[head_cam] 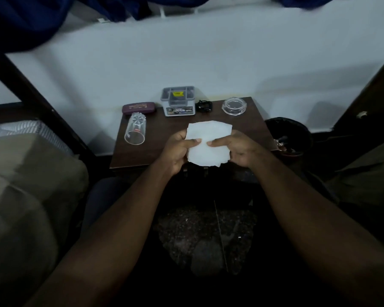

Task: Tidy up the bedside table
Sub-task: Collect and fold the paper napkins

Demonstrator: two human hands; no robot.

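A white paper tissue point(208, 138) is held flat above the front of the dark wooden bedside table point(155, 138). My left hand point(177, 151) pinches its left edge and my right hand point(235, 149) pinches its right edge, thumbs on top. On the table, a clear drinking glass point(136, 131) lies on its side at the left. A maroon glasses case point(139, 107) lies at the back left. A grey plastic box point(179, 100) stands at the back middle, a small black object point(204, 106) beside it, and a clear glass ashtray point(234, 106) at the back right.
A black waste bin point(286, 136) with rubbish stands on the floor right of the table. A bed with a beige cover point(27, 185) fills the left side. A white wall point(208, 58) rises behind the table. Dark speckled floor point(204, 235) lies below my arms.
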